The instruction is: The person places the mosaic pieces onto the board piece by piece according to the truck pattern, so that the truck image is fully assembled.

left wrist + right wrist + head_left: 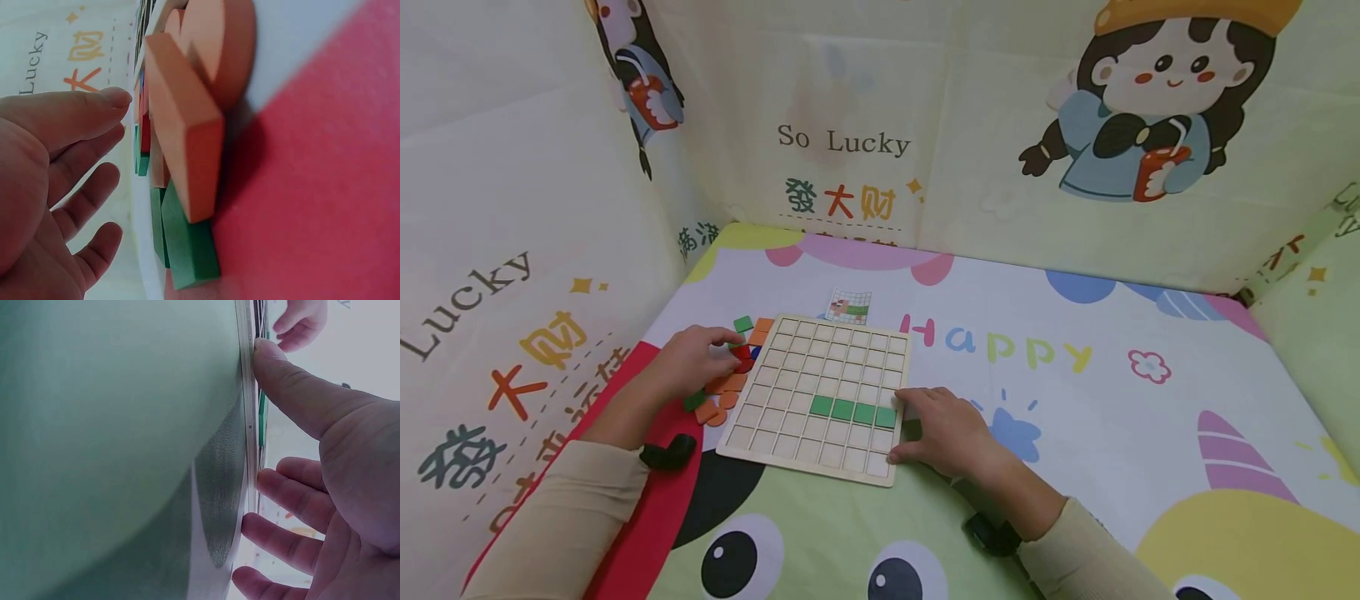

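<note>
Around nine o'clock from the grid board (pixel 808 367), reaching over loose tiles (pixel 730 383) with the left hand (pixel 696 362) relaxed and uncurled, apparently holding nothing; impossible to tell whether touching the red tile (pixel 741 352). Likely to drag up a neighbour too, given such close heaping, with an orange tile (pixel 175 112) seemingly overlapping a green tile (pixel 190 250). Equally liable to nudge the board by sweeping sideways. At twelve o'clock, easy to bump the picture card (pixel 850 307) askew. Toward four o'clock, risky to jolt the row of four green tiles (pixel 842 411) by tilting the board. Around three o'clock, resting the right hand (pixel 943 433) against the edge, extended, not wrapped round; perhaps prone to slip under a shove.
</note>
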{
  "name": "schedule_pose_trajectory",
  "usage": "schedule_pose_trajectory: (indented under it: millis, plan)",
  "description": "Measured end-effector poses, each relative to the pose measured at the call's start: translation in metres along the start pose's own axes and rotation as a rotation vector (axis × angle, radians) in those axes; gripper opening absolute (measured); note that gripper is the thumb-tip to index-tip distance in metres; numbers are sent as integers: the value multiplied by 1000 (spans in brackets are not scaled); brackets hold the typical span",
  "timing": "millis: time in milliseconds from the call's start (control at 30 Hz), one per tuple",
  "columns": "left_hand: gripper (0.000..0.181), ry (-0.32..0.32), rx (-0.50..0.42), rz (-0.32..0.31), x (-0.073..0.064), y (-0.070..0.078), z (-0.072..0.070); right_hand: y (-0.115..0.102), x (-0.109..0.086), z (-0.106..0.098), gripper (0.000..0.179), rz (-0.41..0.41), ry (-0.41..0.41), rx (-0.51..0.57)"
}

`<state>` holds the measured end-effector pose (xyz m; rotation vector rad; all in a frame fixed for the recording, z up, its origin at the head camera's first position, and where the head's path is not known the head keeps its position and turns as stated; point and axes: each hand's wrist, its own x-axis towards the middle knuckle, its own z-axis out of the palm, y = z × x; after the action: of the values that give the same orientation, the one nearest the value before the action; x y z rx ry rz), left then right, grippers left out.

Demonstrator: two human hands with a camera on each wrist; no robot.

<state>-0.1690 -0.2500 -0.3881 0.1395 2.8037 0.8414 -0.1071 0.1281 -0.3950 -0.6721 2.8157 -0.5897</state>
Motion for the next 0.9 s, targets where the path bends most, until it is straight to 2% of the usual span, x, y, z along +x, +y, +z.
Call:
schedule_pose_trajectory:
  millis: [300,667,900]
  plan:
    - [43,-10,-8,21,5,-6,2,0,1,0,80,6,-6,-20]
    - [40,-4,6,54,6,-6,5,0,0,0,80,4,-12,-17]
    - [40,-7,11,48,7,-5,6,0,1,0,81,8,-16,-7]
